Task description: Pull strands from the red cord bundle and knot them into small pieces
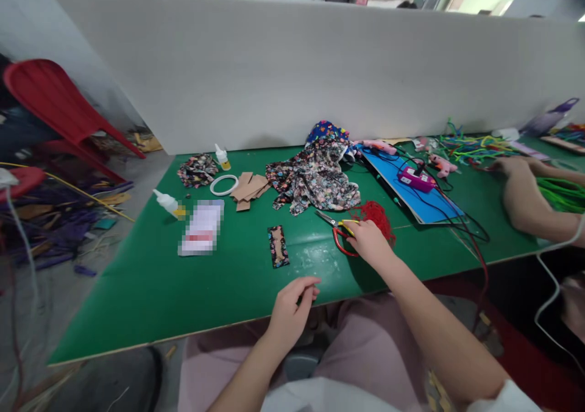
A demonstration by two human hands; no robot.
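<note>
My right hand (370, 241) is closed on the handles of a pair of scissors (340, 241), one loop red and the other yellow. The scissors lie on the green table, blades pointing left toward the back. Beside that hand sits a tangle of red cord (377, 217). My left hand (292, 305) hovers at the front edge, fingers loosely bent and apart, with nothing visible in it. Just beyond it lies a small flower-print fabric strip with a brown card middle (278, 247). Crumpled flower-print cloth (315, 177) rests behind, next to brown card pieces (249, 189).
Two glue bottles (169, 205) (222, 157), a white ring (223, 185) and a blurred packet (201, 228) stand or lie at left. A blue folder (411, 186) carries a purple power strip (417, 179) with cables. At right, a co-worker's arm (525, 198) reaches over green cords.
</note>
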